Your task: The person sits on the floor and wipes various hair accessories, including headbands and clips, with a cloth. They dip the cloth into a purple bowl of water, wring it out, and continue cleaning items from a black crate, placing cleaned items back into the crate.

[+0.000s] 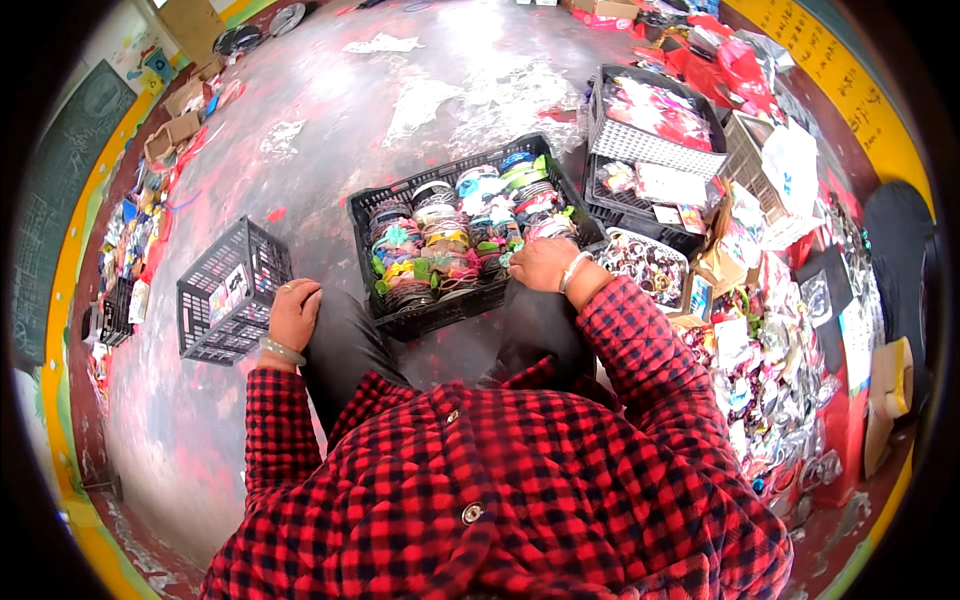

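Note:
A black plastic crate [440, 322] sits on the floor in front of my knees. Rows of hair bands [447, 243] fill it, coloured and black, several with bows and flowers. At its near right corner is my right hand [542, 263], fingers bent down over the bands and pressed together; whatever they pinch is hidden. My left hand [295, 318] rests curled against my left knee, with nothing visible in it. Just beside it stands a smaller dark crate [235, 290] that appears tipped on its side, with a printed label on its wall.
Stacked crates [655, 150] of packaged goods stand at the right, by a round basket [645, 268] of small items. A heap of bagged goods [765, 400] spreads along my right side. Cardboard boxes [172, 135] and clutter line the left wall beneath a chalkboard [75, 190].

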Tool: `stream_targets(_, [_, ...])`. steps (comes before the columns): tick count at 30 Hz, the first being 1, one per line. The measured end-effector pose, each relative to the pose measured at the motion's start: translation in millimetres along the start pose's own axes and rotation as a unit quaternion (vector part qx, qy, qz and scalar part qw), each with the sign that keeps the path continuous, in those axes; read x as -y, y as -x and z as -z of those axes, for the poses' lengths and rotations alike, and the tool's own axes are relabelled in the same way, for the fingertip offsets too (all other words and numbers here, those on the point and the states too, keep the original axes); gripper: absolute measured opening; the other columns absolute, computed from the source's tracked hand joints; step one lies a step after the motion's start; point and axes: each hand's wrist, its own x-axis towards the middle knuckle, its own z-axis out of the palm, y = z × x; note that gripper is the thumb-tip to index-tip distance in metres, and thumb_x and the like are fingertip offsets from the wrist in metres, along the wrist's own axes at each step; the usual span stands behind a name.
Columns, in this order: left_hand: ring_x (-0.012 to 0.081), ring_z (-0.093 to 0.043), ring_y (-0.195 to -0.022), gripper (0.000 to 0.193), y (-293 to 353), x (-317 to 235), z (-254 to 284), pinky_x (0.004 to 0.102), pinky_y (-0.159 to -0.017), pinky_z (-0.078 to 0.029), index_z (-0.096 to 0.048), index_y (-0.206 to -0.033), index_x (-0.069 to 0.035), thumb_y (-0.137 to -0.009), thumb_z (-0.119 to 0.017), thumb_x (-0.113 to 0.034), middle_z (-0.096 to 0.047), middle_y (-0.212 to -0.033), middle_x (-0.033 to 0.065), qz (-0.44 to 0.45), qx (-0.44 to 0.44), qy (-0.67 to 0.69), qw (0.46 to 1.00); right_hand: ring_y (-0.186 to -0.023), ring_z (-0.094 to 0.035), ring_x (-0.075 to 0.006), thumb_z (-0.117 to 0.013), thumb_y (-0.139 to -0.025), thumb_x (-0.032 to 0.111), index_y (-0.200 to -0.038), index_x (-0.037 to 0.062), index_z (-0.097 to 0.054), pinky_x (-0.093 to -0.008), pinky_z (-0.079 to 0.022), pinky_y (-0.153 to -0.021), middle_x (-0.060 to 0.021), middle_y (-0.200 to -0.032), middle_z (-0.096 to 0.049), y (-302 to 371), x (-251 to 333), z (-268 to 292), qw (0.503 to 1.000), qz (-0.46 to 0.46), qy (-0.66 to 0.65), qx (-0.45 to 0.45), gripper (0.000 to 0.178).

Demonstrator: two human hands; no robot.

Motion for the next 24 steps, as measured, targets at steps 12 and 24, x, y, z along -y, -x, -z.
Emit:
stream_targets(12, [0.0347,-0.05,-0.104,0.035,7.7,-9.2,-2.2,0.0387,-0.091,-0.039,-0.055,-0.108,-0.001,-0.079,-0.062,-0.019,-0.055,-0.11,0.0186,-0.046,0.028,-0.007,0.999,-0.112,-0.047,-0.028,-0.05,-0.083,0.033,-0.118,0.0112,-0.052,-0.041,-0.033,-0.095,-0.0122,-0.119,-0.053,44.4,16.7,-27.4,0.964,-0.085,-0.018,-0.25,0.041])
stream_targets(24, [0.0333,-0.049,-0.104,0.032,-95.9,-118.6,-101.1,0.0418,-0.09,-0.038,-0.059,-0.097,-0.004,-0.079,-0.057,-0.03,-0.057,-0.107,0.0161,-0.303,0.184,0.084,0.931,-0.124,-0.038,-0.0233,-0.035,-0.091,0.049,-0.132,0.0037,-0.038,-0.0305,-0.026,-0.103,-0.0155,-0.132,-0.043,119.5,-24.2,-55.0,0.828,-0.23,-0.455,-0.233,0.061])
